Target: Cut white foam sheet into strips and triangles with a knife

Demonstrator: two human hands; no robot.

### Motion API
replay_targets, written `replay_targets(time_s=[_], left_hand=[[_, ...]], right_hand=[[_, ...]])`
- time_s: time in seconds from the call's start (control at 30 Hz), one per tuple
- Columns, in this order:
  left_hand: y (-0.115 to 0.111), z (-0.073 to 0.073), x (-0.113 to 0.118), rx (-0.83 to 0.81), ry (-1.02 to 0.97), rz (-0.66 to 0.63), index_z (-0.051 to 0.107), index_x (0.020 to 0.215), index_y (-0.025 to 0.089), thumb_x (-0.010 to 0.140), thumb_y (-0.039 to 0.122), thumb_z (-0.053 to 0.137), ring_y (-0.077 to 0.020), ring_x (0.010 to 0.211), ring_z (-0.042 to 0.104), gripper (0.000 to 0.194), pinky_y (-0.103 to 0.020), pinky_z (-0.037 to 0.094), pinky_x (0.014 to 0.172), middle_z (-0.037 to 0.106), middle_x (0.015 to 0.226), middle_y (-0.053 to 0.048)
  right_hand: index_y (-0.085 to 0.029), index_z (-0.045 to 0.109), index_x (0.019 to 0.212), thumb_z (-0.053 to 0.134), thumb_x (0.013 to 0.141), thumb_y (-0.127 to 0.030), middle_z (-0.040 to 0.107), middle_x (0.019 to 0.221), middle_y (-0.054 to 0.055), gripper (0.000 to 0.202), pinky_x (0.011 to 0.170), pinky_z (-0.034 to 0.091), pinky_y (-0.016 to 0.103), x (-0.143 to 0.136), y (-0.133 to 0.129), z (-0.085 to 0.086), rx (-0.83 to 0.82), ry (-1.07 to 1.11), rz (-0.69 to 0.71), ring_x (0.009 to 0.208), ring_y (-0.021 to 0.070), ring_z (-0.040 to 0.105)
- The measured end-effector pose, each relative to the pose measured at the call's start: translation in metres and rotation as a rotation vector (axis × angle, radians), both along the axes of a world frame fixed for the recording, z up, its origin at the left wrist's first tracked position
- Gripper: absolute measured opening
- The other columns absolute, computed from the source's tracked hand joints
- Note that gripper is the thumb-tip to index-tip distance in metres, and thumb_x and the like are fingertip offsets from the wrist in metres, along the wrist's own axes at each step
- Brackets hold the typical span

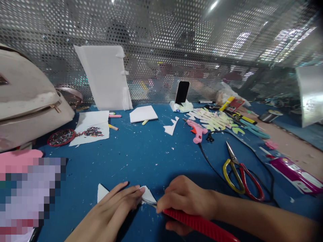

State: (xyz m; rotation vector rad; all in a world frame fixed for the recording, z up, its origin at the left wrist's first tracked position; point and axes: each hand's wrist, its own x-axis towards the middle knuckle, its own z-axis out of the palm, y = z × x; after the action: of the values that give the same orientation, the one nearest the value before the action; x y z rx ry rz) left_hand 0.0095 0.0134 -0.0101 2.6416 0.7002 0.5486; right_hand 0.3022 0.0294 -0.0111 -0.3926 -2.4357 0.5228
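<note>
My left hand (118, 205) lies flat, fingers stretched out, pressing a white piece of foam board (148, 195) onto the blue table. A corner of white board also shows at the left of that hand; the middle is hidden under the fingers. My right hand (186, 198) is closed around a red cutter knife (199, 223) with a ribbed handle. Its tip meets the board's right edge, close to my left fingertips. Scissors (236, 171) with one yellow and one red handle lie right of my right hand.
A pink glue gun (196, 130) trails a black cord toward the scissors. Behind it are pale cut strips (213, 119) and a propped phone (182, 92). White board scraps (171, 126), a bead dish (61, 137) and a bag (27, 97) stand leftward. A purple packet (295, 174) lies right.
</note>
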Motion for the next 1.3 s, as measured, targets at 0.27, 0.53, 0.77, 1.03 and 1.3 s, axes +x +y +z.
replay_targets(time_s=[0.27,0.53,0.77,1.03,1.3], left_hand=[[0.001,0.002,0.001,-0.005,-0.041,0.004,0.036,0.156,0.027,0.107,0.036,0.045,-0.0209,0.137,0.059,0.051,-0.039,0.037,0.122,0.061,0.149,-0.005],[0.001,0.002,0.001,0.04,-0.055,0.008,0.037,0.157,0.028,0.106,0.027,0.043,-0.0204,0.135,0.06,0.051,-0.036,0.042,0.12,0.063,0.147,-0.004],[0.002,-0.004,0.0,-0.001,-0.019,0.002,0.034,0.159,0.029,0.106,0.039,0.049,-0.0232,0.133,0.062,0.056,-0.039,0.043,0.119,0.062,0.148,-0.004],[0.004,-0.011,-0.001,-0.063,-0.011,0.0,0.027,0.16,0.033,0.101,0.063,0.049,-0.0264,0.134,0.061,0.07,-0.038,0.037,0.122,0.059,0.151,-0.006],[-0.001,-0.014,0.003,-0.03,-0.066,0.057,0.035,0.157,0.03,0.104,0.052,0.048,-0.025,0.132,0.063,0.059,-0.038,0.041,0.12,0.062,0.148,-0.006]], right_hand=[[-0.02,0.053,0.112,0.046,0.104,-0.042,0.07,0.073,-0.003,0.025,0.051,0.037,0.025,0.0,0.0,-0.004,0.021,0.009,0.043,0.055,0.0104,0.062],[-0.02,0.055,0.11,0.047,0.1,-0.038,0.067,0.069,-0.004,0.022,0.049,0.032,0.028,-0.001,0.001,-0.003,0.044,0.052,0.063,0.052,0.0114,0.059],[-0.022,0.054,0.106,0.051,0.095,-0.032,0.063,0.067,-0.006,0.016,0.05,0.032,0.023,-0.001,-0.001,0.001,-0.134,-0.037,0.023,0.049,0.0091,0.054],[-0.02,0.054,0.104,0.057,0.094,-0.03,0.058,0.066,-0.006,0.014,0.05,0.039,0.016,-0.001,0.007,0.004,-0.639,0.004,-0.018,0.05,0.0072,0.053],[-0.017,0.052,0.104,0.061,0.1,-0.044,0.06,0.067,-0.005,0.029,0.051,0.044,0.015,0.001,0.008,0.004,-1.051,0.126,0.062,0.054,0.0068,0.057]])
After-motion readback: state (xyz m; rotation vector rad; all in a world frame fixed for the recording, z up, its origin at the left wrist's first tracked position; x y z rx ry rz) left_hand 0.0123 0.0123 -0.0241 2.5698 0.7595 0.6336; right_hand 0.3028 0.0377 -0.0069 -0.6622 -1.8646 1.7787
